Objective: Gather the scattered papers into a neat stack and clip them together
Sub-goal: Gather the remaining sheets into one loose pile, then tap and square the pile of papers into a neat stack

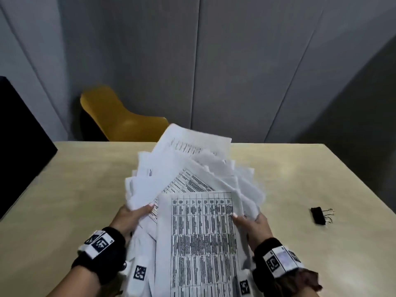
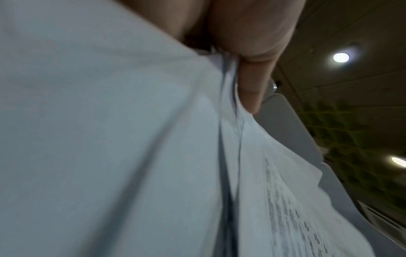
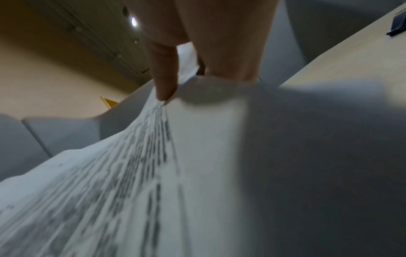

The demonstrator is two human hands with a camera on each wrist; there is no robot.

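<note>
Both hands grip fanned papers (image 1: 192, 189); printed tables, text unreadable

— What do you see around you?
— A pale wooden table (image 1: 75, 189), a yellow chair (image 1: 120, 118) behind it, grey panelled walls (image 1: 235, 61), a dark panel (image 1: 19, 133) to your left, round ceiling lights (image 2: 341, 57).

The papers (image 1: 192, 211) hid both hands' fingers beneath them; their near ends ran off the bottom edge.
</note>
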